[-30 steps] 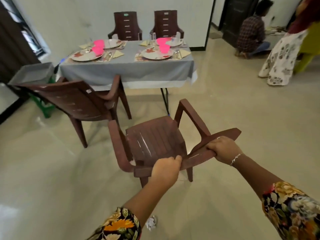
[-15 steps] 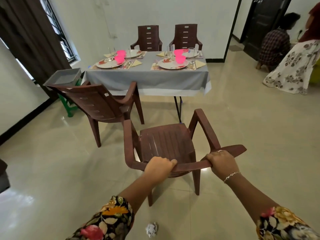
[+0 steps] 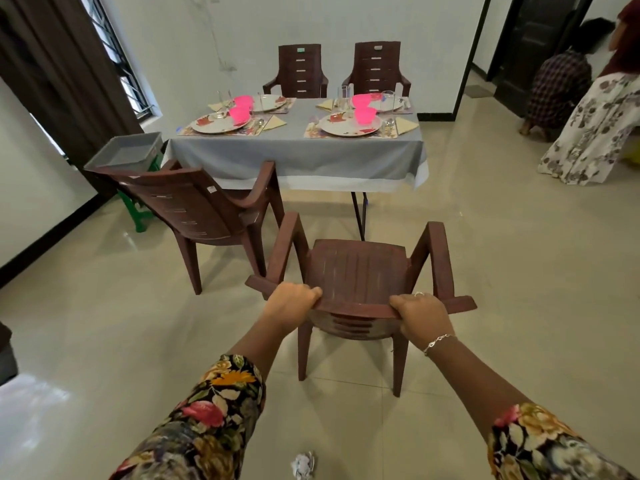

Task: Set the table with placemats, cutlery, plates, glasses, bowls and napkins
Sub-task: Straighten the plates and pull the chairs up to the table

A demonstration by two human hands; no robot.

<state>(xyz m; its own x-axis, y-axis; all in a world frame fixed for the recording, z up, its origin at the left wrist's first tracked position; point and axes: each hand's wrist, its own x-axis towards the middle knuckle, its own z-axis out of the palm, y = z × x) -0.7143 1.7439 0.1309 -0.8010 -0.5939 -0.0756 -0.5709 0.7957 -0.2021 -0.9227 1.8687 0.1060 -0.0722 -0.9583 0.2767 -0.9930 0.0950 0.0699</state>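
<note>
Ahead, grey-clothed rectangular table [image 3: 294, 154] beyond brown plastic armchair [image 3: 356, 268]; left hand [image 3: 289, 306] and right hand [image 3: 420, 315] both curled round its top rail; white patterned plates [image 3: 349, 126], pink plastic bowls [image 3: 364, 114] on table's floral placemats [image 3: 311, 132]

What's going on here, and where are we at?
The person grips the back of a brown chair with both hands, left hand and right hand. It faces the table but sits short of it. The table is laid with four settings: plates, pink bowls, glasses, napkins, placemats. A second chair stands askew at front left, and two more chairs stand at the far side.
</note>
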